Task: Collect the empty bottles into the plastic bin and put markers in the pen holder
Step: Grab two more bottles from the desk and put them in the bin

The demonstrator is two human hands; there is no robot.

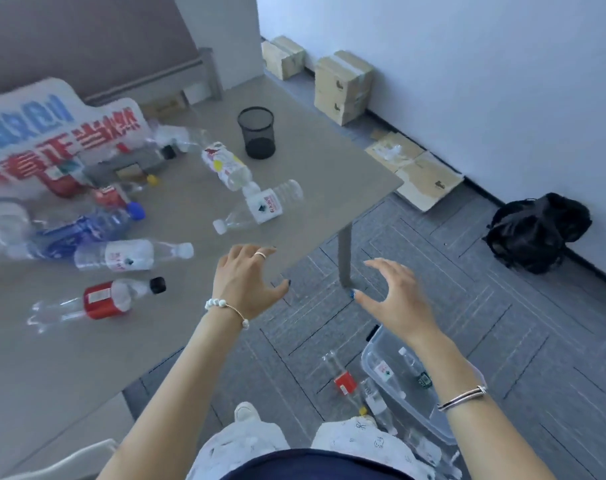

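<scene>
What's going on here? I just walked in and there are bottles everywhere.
A person is clearing empty bottles off the table into a clear plastic bin on the floor. Both hands are empty and open: the left hand over the table edge, the right hand above the floor. A few bottles already lie in the bin, and a red-labelled bottle lies on the floor beside it. Many bottles remain on the table, and the black mesh pen holder stands near the far edge.

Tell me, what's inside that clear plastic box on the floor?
Two empty bottles lie inside the clear plastic bin. The right arm covers part of it, so more could hide there.
</scene>
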